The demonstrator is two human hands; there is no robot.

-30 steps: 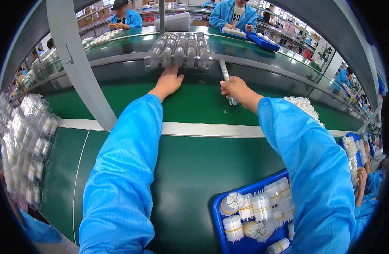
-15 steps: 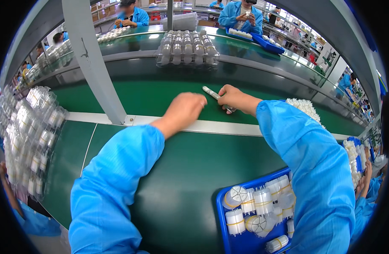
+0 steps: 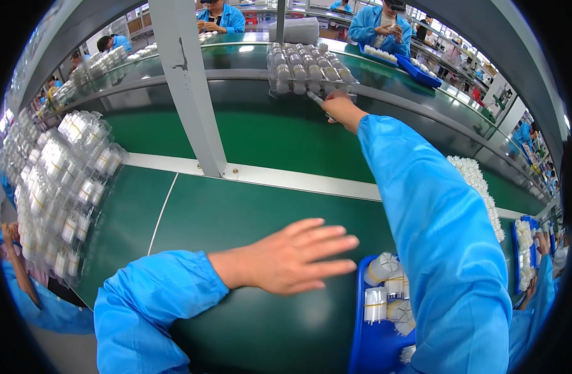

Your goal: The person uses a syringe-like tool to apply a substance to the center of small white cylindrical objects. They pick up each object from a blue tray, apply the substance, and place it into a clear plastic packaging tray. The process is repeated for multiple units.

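My right hand (image 3: 342, 109) reaches far across the green conveyor, closed round a slim, pale stick-like tube (image 3: 314, 97). The tube's tip points to the near edge of a clear plastic tray (image 3: 292, 87) filled with rounded white parts; I cannot tell whether it touches. My left hand (image 3: 298, 257) hovers over the green work surface, fingers spread and nothing in it. To its right, a blue tray (image 3: 358, 340) holds white cylindrical parts (image 3: 374, 304) with yellow bands, partly hidden behind my right sleeve.
A grey metal post (image 3: 189, 87) rises at the belt's near rail (image 3: 298, 187). Stacked clear trays of white parts (image 3: 65, 193) stand on the left. Piled white pieces (image 3: 476, 187) lie beyond my right forearm. Co-workers in blue sit across the line and at both sides.
My right hand has carried the tube from the near part of the belt to the far clear tray. My left hand has drawn back toward me and spread its fingers. The view has shifted.
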